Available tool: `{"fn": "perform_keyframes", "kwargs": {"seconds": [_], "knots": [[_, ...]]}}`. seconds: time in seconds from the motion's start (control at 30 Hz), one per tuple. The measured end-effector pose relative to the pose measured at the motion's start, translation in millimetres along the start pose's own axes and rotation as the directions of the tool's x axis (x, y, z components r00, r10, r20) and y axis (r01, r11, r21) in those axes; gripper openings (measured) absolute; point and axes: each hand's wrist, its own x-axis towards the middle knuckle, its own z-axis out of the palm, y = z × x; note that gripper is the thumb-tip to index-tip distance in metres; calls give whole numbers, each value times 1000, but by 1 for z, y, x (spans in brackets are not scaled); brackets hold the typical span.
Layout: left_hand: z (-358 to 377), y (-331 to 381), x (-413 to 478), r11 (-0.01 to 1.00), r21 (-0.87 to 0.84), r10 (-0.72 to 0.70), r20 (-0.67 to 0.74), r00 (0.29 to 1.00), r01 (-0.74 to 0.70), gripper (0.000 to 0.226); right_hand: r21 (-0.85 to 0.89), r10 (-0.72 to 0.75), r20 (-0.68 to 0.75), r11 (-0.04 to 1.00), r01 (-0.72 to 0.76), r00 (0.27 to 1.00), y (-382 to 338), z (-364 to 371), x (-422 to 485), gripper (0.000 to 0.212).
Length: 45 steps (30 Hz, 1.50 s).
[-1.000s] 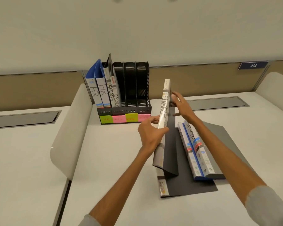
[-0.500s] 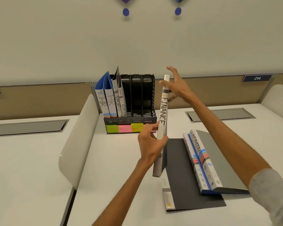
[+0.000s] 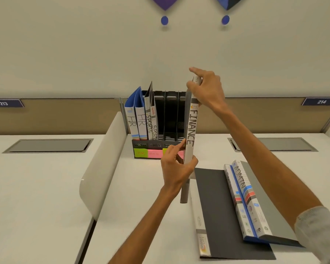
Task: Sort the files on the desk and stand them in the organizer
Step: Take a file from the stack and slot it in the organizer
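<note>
I hold a grey FINANCE file (image 3: pixel 191 130) upright in the air, just in front of the right end of the black organizer (image 3: pixel 156 145). My left hand (image 3: pixel 176 168) grips its lower edge. My right hand (image 3: pixel 206 90) holds its top end. The organizer at the back of the desk holds two blue HR files (image 3: pixel 136 119) and two SPORTS files (image 3: pixel 151 121) in its left slots; the right slots are bare. On the desk lie a dark grey file (image 3: pixel 217 212) and, partly on it, an ADMIN file (image 3: pixel 246 197) stacked on a blue-edged one.
A rounded white divider (image 3: pixel 101 168) stands on the left edge of this desk. Grey cable hatches (image 3: pixel 50 145) (image 3: pixel 274 143) are set into the desk tops. A low brown partition runs behind the organizer, with plates 213 and 214.
The FINANCE file has been lifted off the desk and stood fully upright, closer to the organizer. My right hand has slid from its side up to its top end.
</note>
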Motion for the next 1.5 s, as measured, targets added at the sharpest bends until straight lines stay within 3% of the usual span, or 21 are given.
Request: {"fn": "perform_keyframes", "kwargs": {"seconds": [0.17, 0.6, 0.73, 0.87, 1.13, 1.37, 1.5], "knots": [[0, -4, 9, 999, 47, -24, -27, 999, 25, 55, 14, -97, -64, 995, 98, 993, -22, -1, 8, 56], [-3, -57, 26, 979, 169, -130, 67, 989, 117, 74, 76, -108, -134, 990, 119, 985, -18, 21, 49, 49], [-1, -76, 48, 970, 208, -145, 78, 986, 126, 68, 96, -82, -152, 991, 98, 985, -11, 37, 66, 42], [8, -104, 66, 958, 254, -165, 121, 979, 130, 54, 94, -41, -116, 994, 52, 992, 1, 57, 86, 40], [13, -157, 88, 942, 273, -263, 237, 935, 196, 50, 87, 19, -66, 996, -13, 998, 37, 98, 116, 36], [19, -196, 96, 932, 286, -315, 329, 890, 224, 69, 29, -20, 35, 999, 19, 999, 55, 111, 132, 29], [23, -210, 99, 925, 278, -357, 405, 842, 259, 61, 10, 23, 114, 1000, -25, 993, 58, 107, 134, 31]]}}
